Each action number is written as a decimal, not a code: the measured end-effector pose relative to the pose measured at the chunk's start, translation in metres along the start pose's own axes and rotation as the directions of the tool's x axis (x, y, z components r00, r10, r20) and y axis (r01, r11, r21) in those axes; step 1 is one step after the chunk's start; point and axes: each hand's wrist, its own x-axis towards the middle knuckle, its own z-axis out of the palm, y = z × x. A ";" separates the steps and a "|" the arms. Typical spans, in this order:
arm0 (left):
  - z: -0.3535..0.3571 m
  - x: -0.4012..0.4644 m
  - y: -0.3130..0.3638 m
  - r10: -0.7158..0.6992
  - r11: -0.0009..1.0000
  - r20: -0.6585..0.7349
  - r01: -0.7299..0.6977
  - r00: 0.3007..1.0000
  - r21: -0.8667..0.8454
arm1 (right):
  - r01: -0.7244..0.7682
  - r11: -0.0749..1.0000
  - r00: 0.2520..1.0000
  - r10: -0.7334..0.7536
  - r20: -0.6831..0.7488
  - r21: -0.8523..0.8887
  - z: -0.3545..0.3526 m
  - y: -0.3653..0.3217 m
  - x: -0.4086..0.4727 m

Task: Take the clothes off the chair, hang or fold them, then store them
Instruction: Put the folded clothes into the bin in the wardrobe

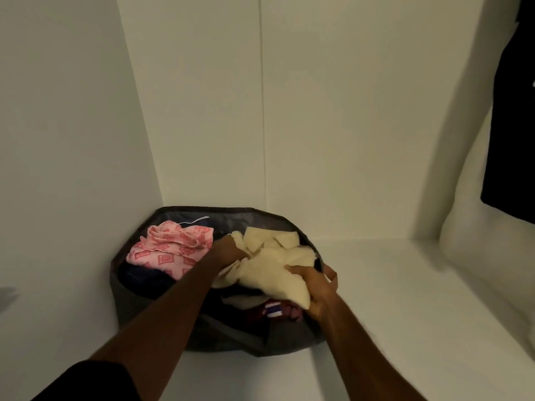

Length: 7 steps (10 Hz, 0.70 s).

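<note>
A grey fabric storage bin [139,299] stands on a white shelf inside a wardrobe, pushed into the left back corner. A cream garment [272,267] lies bunched on top of the clothes in its right half. My left hand [228,250] grips the garment's left part, and my right hand [315,287] holds its near right edge over the bin's rim. A pink patterned cloth [168,253] lies in the bin's left half over a dark blue item [144,277]. Red, white and blue striped fabric [273,309] shows beneath the cream garment.
White wardrobe walls close in at the left [66,140] and back [347,125]. The white shelf floor [405,285] stretches right of the bin. A dark garment [509,125] hangs at the upper right edge.
</note>
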 end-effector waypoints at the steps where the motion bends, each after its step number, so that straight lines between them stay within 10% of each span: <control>1: -0.001 -0.014 0.006 0.202 0.925 -0.279 -0.090 0.939 0.369 | -0.026 0.998 0.997 0.030 0.067 -0.055 0.018 0.006 -0.001; 2: 0.016 -0.037 0.017 0.437 0.854 -0.149 -0.356 0.887 0.380 | 0.012 1.000 0.991 -0.009 0.133 -0.024 0.020 0.007 0.006; 3: 0.047 -0.051 0.015 0.378 0.834 0.283 -0.457 0.882 0.308 | 0.106 0.960 0.986 -0.067 0.156 -0.259 0.004 0.005 0.000; 4: 0.065 -0.049 0.008 0.335 0.827 0.357 -0.454 0.872 0.332 | 0.306 0.500 0.951 -0.115 0.289 -0.810 -0.032 -0.009 0.013; 6: 0.059 -0.042 0.019 0.291 0.837 0.366 -0.420 0.884 0.351 | 0.553 -0.433 0.820 0.132 0.557 -0.712 -0.070 -0.063 0.014; 7: 0.057 -0.038 0.024 0.236 0.846 0.415 -0.396 0.879 0.358 | 0.555 -0.617 0.805 0.227 0.549 -0.558 -0.071 -0.074 0.015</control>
